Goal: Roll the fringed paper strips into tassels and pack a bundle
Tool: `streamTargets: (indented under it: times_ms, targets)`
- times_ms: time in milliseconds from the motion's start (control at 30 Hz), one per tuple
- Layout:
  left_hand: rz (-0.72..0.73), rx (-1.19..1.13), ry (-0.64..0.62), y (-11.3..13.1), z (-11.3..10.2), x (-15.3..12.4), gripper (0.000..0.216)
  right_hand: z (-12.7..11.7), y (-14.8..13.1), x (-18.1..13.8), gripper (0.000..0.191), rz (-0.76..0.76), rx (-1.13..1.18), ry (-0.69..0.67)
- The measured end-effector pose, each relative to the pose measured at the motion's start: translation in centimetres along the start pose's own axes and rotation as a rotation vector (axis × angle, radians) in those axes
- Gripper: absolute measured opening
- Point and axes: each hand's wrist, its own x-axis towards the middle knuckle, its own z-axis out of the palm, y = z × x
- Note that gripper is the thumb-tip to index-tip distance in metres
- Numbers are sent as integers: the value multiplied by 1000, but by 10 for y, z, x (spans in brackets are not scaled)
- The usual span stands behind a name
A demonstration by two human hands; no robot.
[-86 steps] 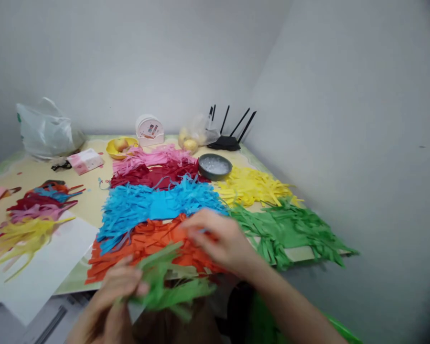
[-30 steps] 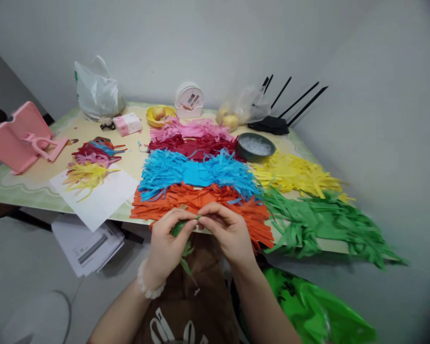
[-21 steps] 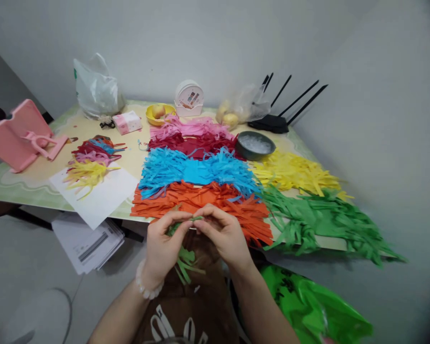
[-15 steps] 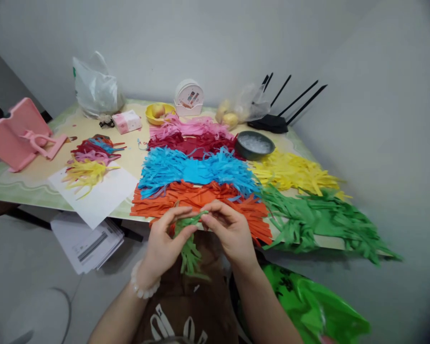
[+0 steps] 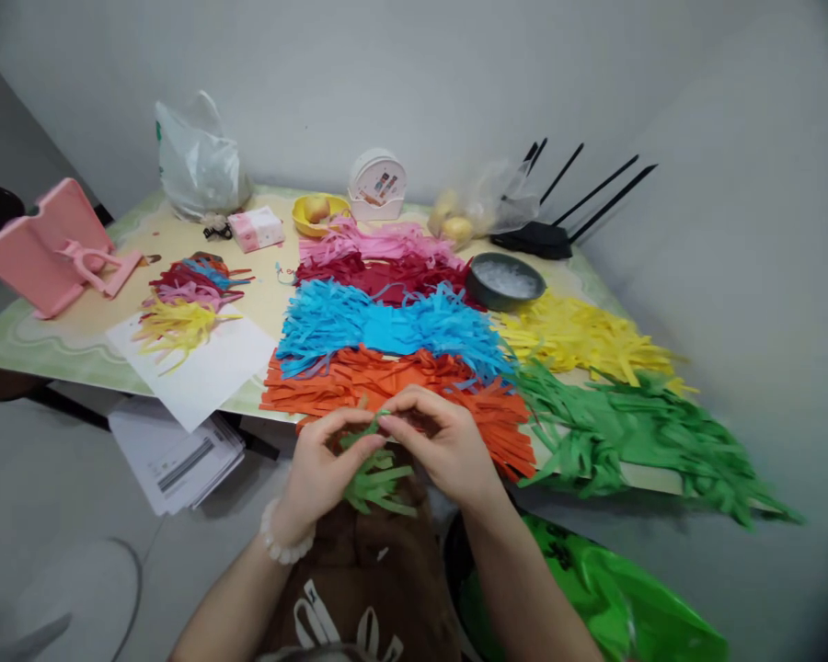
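My left hand (image 5: 327, 469) and my right hand (image 5: 438, 441) pinch a green paper tassel (image 5: 378, 480) between them, above my lap at the table's front edge. Its cut strips hang down and fan to the right below my fingers. The folded top, partly hidden, sits between both thumbs and forefingers. Behind my hands lies fringed orange tissue paper (image 5: 359, 382). Beyond it are blue fringed paper (image 5: 390, 326), dark red fringed paper (image 5: 386, 279) and pink fringed paper (image 5: 386, 243). Green fringed paper (image 5: 649, 432) and yellow fringed paper (image 5: 580, 338) spread out on the right.
Finished-looking small tassels (image 5: 179, 317) in several colours lie on a white sheet (image 5: 203, 377). A dark bowl (image 5: 505, 280), a black router (image 5: 534, 239), a yellow bowl (image 5: 300, 219), a plastic bag (image 5: 200, 165) and a pink stand (image 5: 45, 248) stand around. A green bag (image 5: 607, 588) is below right.
The green tassel's strips have swung from hanging straight down to fanning out rightward. Both hands keep their pinch, with fingertips slightly closer together. The view has shifted a little.
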Motion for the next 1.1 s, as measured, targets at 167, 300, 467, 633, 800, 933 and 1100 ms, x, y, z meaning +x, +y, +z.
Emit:
streamTargets:
  times_ms: [167, 300, 467, 633, 800, 933, 1100]
  targets:
    - [-129, -200, 32, -10, -8, -7, 17, 13, -11, 3, 13, -64, 16, 68]
    - [-288, -382, 130, -20, -22, -21, 27, 23, -17, 7, 8, -144, -79, 95]
    - [-209, -241, 62, -11, -44, -31, 31, 43, -13, 13, 11, -132, -150, -272]
    - [-182, -109, 42, -2, -54, -36, 34, 65, -12, 12, 22, -189, -100, -145]
    - [-238, 301, 210, 10, -152, -30, 38, 63, 5, -2, 18, -114, -2, -110]
    - [104, 1115, 892, 26, -263, 11, 30, 47, 30, -14, 21, -8, -48, -43]
    - [193, 1268, 368, -3, -264, 99, 18, 45, 36, -11, 24, -84, -160, -45]
